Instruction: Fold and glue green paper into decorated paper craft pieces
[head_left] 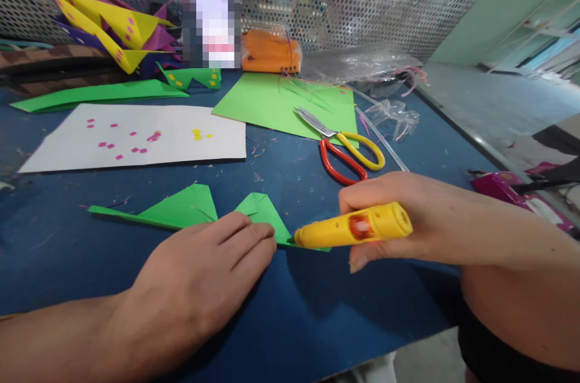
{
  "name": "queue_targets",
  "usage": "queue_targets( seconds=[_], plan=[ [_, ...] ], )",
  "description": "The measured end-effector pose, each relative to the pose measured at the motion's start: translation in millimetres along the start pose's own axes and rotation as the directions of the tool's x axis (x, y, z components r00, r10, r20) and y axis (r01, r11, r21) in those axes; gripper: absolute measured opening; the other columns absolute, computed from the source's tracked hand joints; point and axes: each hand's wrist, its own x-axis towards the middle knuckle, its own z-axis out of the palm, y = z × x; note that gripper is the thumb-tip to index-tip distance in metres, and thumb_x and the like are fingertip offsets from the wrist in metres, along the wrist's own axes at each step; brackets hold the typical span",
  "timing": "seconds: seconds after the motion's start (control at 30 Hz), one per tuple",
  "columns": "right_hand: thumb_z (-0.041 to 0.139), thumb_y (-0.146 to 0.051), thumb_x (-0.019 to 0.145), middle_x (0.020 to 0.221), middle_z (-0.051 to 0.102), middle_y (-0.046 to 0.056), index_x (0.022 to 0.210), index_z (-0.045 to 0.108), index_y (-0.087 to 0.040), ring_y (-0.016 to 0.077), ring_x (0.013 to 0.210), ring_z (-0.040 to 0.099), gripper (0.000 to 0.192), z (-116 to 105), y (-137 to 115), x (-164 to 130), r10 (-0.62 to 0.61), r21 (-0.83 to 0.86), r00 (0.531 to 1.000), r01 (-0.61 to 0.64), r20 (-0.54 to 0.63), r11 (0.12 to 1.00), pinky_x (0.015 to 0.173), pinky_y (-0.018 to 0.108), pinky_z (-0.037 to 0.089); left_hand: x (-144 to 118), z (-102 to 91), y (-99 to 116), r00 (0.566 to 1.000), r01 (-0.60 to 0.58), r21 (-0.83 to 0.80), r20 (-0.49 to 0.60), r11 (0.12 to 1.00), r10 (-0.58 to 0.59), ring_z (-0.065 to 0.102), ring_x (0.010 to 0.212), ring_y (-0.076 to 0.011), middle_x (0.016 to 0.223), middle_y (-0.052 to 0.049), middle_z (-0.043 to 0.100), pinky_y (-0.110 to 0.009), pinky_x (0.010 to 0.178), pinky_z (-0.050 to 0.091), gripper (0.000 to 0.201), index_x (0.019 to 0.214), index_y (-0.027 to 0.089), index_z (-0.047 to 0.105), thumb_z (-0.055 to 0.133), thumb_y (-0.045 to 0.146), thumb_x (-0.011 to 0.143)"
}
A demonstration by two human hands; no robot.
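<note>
While beside hands (290, 250): scissors (344, 144)

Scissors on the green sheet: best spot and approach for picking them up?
Take the scissors by the handle loops, red and yellow, which lie flat and point toward the person, off the near edge of the green sheet. Come from above on the near side; the blades point away toward the back left. The right hand is nearest but already holds a yellow tool.

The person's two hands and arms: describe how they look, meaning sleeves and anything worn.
Both forearms are bare, with no sleeves in view. The left hand and right hand wear no gloves, and no rings, watch or bracelet show. Fingernails are short and unpainted.
</note>
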Motion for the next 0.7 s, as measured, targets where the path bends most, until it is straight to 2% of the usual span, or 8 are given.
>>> queue_targets(
  seconds=[0.37, 0.53, 0.7],
  plan=[
    [0.071, -0.053, 0.083, 0.062, 0.056, -0.005, 0.066, 0.053, -0.021, 0.0107, 0.059, 0.049, 0.040, 0.1, -0.3, -0.7, -0.010, -0.012, 1.000, 0.010, -0.010, 1.000, 0.054, 0.025, 0.030, 1.8, -0.9, -0.3, 1.000, -0.015, 0.014, -0.004, 1.000, 0.015, 0.065, 0.084, -0.0208, 0.100, -0.003, 0.077, -0.034, 0.069, 0.052, 0.050, 0.098, 0.015, 0.069, 0.020, 0.010, 0.103],
    [0.069, -0.050, 0.084, 0.062, 0.056, -0.005, 0.067, 0.052, -0.022, 0.0105, 0.058, 0.050, 0.037, 0.5, -0.3, -1.7, -0.007, -0.013, 1.000, 0.007, -0.017, 1.000, 0.053, 0.024, 0.031, -0.6, 1.9, -1.1, 1.000, -0.012, 0.029, -0.018, 1.000, 0.013, 0.064, 0.084, -0.0210, 0.099, -0.003, 0.077, -0.034, 0.069, 0.051, 0.048, 0.098, 0.015, 0.070, 0.022, 0.010, 0.102],
    [0.070, -0.048, 0.084, 0.063, 0.057, -0.006, 0.067, 0.052, -0.022, 0.0097, 0.058, 0.051, 0.036, -0.1, -0.1, -3.0, -0.022, 0.031, 0.999, 0.023, -0.029, 0.999, 0.051, 0.023, 0.032, -4.4, 3.1, -0.4, 0.999, -0.043, 0.056, -0.019, 0.998, 0.044, 0.063, 0.091, -0.0229, 0.107, -0.005, 0.076, -0.036, 0.074, 0.050, 0.043, 0.107, 0.013, 0.070, 0.029, 0.007, 0.098]
  ],
)
